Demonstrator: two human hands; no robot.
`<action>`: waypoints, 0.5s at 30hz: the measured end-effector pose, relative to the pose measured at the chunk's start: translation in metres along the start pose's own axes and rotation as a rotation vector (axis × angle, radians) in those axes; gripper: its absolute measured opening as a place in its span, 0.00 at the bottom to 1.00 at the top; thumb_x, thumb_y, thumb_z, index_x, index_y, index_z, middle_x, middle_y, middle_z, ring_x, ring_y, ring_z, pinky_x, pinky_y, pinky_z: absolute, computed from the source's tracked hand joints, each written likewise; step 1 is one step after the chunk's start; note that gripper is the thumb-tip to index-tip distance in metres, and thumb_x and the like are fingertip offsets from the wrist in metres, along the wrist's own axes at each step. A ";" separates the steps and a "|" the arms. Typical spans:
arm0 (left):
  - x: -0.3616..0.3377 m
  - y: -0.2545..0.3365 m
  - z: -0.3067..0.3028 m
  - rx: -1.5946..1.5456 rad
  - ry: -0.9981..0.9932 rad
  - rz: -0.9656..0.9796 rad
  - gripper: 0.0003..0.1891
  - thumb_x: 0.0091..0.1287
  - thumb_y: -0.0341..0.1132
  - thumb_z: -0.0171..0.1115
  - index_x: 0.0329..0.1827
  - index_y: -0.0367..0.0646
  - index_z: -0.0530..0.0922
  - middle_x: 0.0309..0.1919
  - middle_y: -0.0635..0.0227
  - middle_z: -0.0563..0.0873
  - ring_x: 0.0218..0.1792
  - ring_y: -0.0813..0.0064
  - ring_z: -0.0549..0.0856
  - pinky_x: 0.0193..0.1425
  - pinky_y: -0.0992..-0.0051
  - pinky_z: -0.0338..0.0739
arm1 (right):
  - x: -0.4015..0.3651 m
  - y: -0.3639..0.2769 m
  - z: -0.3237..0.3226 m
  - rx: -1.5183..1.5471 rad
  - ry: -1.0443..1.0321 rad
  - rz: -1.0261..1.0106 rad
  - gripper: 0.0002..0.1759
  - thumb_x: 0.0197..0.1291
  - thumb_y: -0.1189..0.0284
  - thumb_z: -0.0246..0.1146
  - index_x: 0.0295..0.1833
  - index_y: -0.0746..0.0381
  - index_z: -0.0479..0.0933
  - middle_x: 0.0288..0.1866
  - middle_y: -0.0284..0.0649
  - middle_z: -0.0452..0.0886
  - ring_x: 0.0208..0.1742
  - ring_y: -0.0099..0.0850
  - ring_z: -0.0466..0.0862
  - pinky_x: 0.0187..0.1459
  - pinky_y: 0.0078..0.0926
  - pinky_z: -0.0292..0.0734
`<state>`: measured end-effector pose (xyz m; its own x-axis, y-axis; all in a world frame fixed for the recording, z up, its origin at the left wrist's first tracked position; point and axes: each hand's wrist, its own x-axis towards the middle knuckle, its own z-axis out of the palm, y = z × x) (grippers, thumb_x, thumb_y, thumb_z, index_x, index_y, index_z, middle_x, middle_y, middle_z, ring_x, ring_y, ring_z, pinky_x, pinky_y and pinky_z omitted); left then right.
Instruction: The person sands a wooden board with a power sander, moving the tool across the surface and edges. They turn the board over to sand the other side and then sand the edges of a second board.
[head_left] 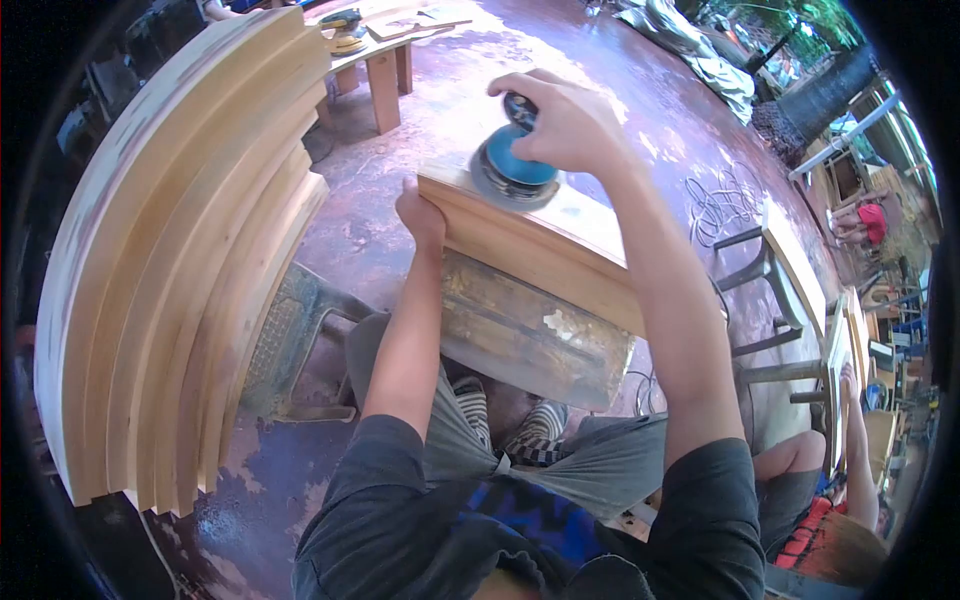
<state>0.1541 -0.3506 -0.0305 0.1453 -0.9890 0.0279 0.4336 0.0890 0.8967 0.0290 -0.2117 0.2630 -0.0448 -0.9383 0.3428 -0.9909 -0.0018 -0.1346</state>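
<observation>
A round blue power sander rests on the upper face of a wooden board, near the board's far left end. My right hand is wrapped round the sander's top. At the board's left end my left hand grips the edge, its fingers partly hidden behind the wood. The board lies across a worn, stained support in front of my knees. The sander's lower rim looks blurred.
Curved wooden pieces stand stacked at the left, beside a dark plastic chair. Behind is a low wooden table with a tool on it. A coiled cable lies right. Another person sits at the lower right.
</observation>
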 end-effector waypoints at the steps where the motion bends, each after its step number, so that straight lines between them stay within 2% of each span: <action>1: -0.001 0.002 0.001 0.002 0.005 0.008 0.31 0.85 0.47 0.47 0.34 0.27 0.85 0.31 0.59 0.89 0.34 0.68 0.84 0.44 0.60 0.78 | 0.011 -0.009 0.007 0.019 -0.001 -0.036 0.38 0.44 0.64 0.73 0.68 0.39 0.83 0.62 0.35 0.88 0.61 0.44 0.88 0.62 0.41 0.85; 3: -0.004 0.005 0.002 -0.004 0.004 0.017 0.30 0.84 0.45 0.48 0.31 0.27 0.84 0.29 0.59 0.88 0.33 0.68 0.83 0.43 0.59 0.78 | 0.034 -0.029 0.018 0.033 -0.016 -0.071 0.39 0.43 0.63 0.73 0.69 0.38 0.82 0.61 0.34 0.89 0.62 0.44 0.88 0.61 0.41 0.86; 4: -0.001 -0.001 0.001 -0.021 0.019 0.003 0.27 0.83 0.44 0.51 0.32 0.29 0.85 0.31 0.53 0.91 0.33 0.60 0.86 0.44 0.57 0.78 | 0.047 -0.040 0.024 0.014 -0.044 -0.079 0.40 0.44 0.63 0.73 0.70 0.37 0.82 0.62 0.34 0.88 0.62 0.44 0.88 0.61 0.42 0.86; 5: 0.003 -0.008 0.000 -0.020 0.019 0.006 0.27 0.83 0.44 0.51 0.32 0.29 0.85 0.31 0.53 0.91 0.33 0.60 0.86 0.44 0.57 0.78 | 0.056 -0.050 0.028 -0.006 -0.071 -0.086 0.40 0.45 0.62 0.73 0.71 0.37 0.81 0.63 0.35 0.88 0.63 0.44 0.88 0.61 0.43 0.86; 7: 0.012 -0.024 -0.004 0.296 0.051 0.334 0.22 0.80 0.43 0.55 0.36 0.33 0.87 0.35 0.47 0.93 0.37 0.48 0.90 0.44 0.55 0.78 | 0.066 -0.066 0.033 -0.005 -0.054 -0.091 0.40 0.46 0.62 0.73 0.71 0.37 0.81 0.64 0.35 0.87 0.63 0.44 0.88 0.61 0.44 0.86; 10: 0.008 -0.020 -0.010 0.448 -0.024 0.457 0.17 0.79 0.42 0.58 0.41 0.38 0.88 0.39 0.46 0.93 0.42 0.43 0.92 0.43 0.54 0.79 | 0.066 -0.078 0.033 -0.008 -0.072 -0.063 0.40 0.48 0.62 0.72 0.73 0.36 0.80 0.66 0.36 0.86 0.64 0.44 0.88 0.61 0.46 0.86; 11: 0.005 -0.016 -0.012 0.451 -0.038 0.453 0.17 0.79 0.42 0.58 0.41 0.38 0.88 0.39 0.46 0.93 0.42 0.43 0.92 0.43 0.54 0.79 | 0.062 -0.078 0.031 -0.019 -0.103 -0.031 0.40 0.49 0.62 0.72 0.74 0.36 0.79 0.67 0.36 0.86 0.65 0.44 0.88 0.62 0.46 0.86; 13: 0.002 -0.008 -0.008 0.576 -0.025 0.369 0.20 0.80 0.40 0.56 0.47 0.28 0.88 0.42 0.58 0.95 0.44 0.65 0.91 0.50 0.57 0.82 | 0.046 -0.067 0.025 -0.028 -0.089 0.002 0.40 0.50 0.63 0.71 0.74 0.36 0.80 0.67 0.36 0.86 0.65 0.44 0.88 0.61 0.46 0.86; 15: 0.004 0.001 -0.007 0.833 -0.084 0.283 0.24 0.82 0.44 0.54 0.49 0.28 0.87 0.42 0.55 0.95 0.44 0.62 0.92 0.52 0.56 0.84 | 0.019 -0.049 0.013 -0.049 -0.074 0.058 0.39 0.51 0.64 0.70 0.73 0.36 0.80 0.66 0.36 0.86 0.65 0.44 0.88 0.61 0.45 0.86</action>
<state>0.1618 -0.3533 -0.0323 0.0687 -0.9513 0.3007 -0.4025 0.2493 0.8808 0.0782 -0.2343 0.2645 -0.0948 -0.9592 0.2663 -0.9920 0.0687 -0.1055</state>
